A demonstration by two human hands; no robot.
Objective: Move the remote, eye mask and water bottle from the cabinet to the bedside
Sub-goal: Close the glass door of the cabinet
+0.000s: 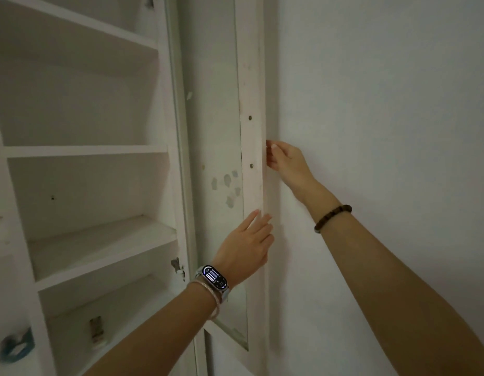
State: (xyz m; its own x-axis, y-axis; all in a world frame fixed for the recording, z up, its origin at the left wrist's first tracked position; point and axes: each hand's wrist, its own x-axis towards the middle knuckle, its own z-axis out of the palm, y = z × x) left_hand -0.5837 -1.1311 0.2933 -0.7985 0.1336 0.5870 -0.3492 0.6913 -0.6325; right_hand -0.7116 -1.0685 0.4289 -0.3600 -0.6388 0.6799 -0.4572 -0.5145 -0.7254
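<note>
Nearest the camera, 2 bare forearms reach up and forward; the left hand (pixel 244 241), with a watch (pixel 214 278) and thin bracelets at the wrist, lies flat with its fingers straight and close together against the free edge of the open cabinet door (pixel 252 104), holding nothing; the right hand (pixel 285 164), a bead bracelet (pixel 333 218) on its wrist, sits higher on that same edge, fingers curled round it from the wall side, though how tightly they pinch I cannot tell.

The door stands upright, its long axis vertical, swung fully open and just beside the wall (pixel 384 118); both hands are on its outer edge, the right 1 higher and farther.

Left of the hands lies the cabinet (pixel 86 150); 4 shelves show, and the 3 upper ones look bare. At the lower left corner 1 dark teal thing (pixel 17 347) sits low down, too blurred to name; it may be the eye mask.

Count: 0 remotes, 0 water bottles, at most 1 possible eye mask. The task's things are therefore out of sight or unconfirmed; any reach for them would go left and down, and the left hand looks nearer.
</note>
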